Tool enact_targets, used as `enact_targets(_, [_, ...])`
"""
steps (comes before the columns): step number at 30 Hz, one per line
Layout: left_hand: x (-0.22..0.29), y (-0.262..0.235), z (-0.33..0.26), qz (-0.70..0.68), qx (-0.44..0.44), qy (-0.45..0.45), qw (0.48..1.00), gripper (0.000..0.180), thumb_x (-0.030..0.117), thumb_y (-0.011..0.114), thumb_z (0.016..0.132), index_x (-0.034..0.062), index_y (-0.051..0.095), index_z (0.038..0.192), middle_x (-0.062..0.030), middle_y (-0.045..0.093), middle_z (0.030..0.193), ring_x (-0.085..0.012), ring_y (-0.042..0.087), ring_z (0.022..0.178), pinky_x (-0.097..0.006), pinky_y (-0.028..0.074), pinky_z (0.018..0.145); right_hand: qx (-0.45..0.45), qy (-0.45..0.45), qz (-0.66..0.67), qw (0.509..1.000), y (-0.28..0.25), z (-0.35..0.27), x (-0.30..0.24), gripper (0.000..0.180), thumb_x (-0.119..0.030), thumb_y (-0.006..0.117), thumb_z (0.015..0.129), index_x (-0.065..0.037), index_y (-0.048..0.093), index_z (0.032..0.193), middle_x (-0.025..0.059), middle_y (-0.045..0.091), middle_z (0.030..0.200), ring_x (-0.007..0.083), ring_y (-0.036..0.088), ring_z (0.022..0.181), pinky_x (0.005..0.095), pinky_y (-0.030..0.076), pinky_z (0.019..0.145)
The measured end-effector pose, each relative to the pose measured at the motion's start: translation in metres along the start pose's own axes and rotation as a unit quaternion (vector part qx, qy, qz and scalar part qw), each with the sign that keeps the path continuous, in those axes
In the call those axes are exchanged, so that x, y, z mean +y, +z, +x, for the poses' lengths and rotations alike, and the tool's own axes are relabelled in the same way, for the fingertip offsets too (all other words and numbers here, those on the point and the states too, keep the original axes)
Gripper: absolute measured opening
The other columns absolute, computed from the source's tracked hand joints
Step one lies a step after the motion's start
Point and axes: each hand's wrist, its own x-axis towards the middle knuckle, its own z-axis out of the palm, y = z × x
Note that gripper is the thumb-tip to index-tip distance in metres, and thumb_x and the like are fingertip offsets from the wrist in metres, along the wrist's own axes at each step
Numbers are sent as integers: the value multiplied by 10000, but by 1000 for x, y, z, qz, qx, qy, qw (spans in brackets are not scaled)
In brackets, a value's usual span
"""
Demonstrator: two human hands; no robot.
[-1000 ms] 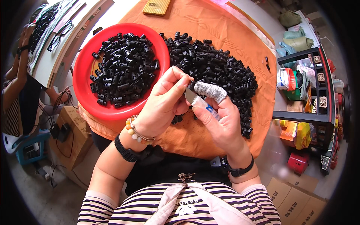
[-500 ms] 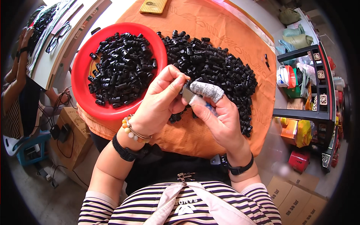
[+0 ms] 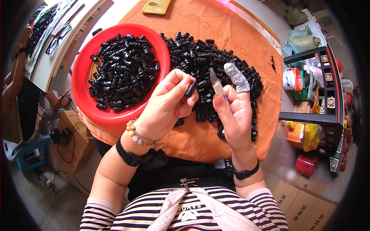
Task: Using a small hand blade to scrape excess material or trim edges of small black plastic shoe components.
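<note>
Left grip (image 3: 169, 96): we pinch one black piece (image 3: 190, 89) between thumb and fingers, over the orange-clothed bench (image 3: 239, 32).
Right grip (image 3: 237, 111): we hold a blade (image 3: 213, 77) by its white handle (image 3: 219, 88), point up, apart from the piece.
Grey finger sleeve (image 3: 237, 78): covers one of our right fingers.
Red basin (image 3: 81, 77): holds similar pieces (image 3: 125, 71), beside the loose heap (image 3: 200, 57).

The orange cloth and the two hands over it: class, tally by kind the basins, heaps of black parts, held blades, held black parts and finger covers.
Red basin: 1
Heaps of black parts (basin, cloth): 2
Blade in right hand: 1
Black part in left hand: 1
Grey finger cover: 1
Total: 6
</note>
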Motion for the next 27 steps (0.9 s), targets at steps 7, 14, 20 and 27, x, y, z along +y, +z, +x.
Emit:
enact_targets(7, [-10, 17, 5, 61, 32, -9, 998, 122, 223, 452, 949, 110, 473, 908, 11, 507, 657, -11, 348, 475, -151, 250, 423, 4, 13, -32, 999, 3, 9, 6, 580, -93, 647, 829, 43, 319, 1287, -44, 459, 747, -5, 387, 616, 136, 328, 519])
enact_targets(14, [-13, 15, 6, 35, 3, 1, 999, 130, 222, 448, 951, 102, 470, 909, 8, 507, 661, -10, 339, 479, -151, 243, 419, 39, 33, 43, 998, 7, 11, -3, 287, -117, 579, 877, -8, 430, 1098, -2, 523, 776, 18, 426, 568, 157, 336, 509])
enact_targets(20, [-5, 14, 4, -1, 23, -9, 1000, 115, 213, 441, 954, 108, 474, 920, 15, 502, 664, -12, 332, 481, -156, 253, 428, 15, 9, 12, 1000, 7, 1, 1, 437, -75, 541, 884, 6, 357, 1271, -5, 556, 880, 0, 388, 642, 132, 304, 563])
enact_targets(27, [-6, 15, 2, 21, 51, 35, 998, 90, 211, 454, 946, 123, 477, 945, 47, 497, 693, 7, 366, 496, -148, 250, 423, -25, 54, -2, 998, 10, -10, -2, 420, -12, 597, 833, 11, 399, 1203, 45, 571, 888, 45, 515, 765, 175, 408, 662])
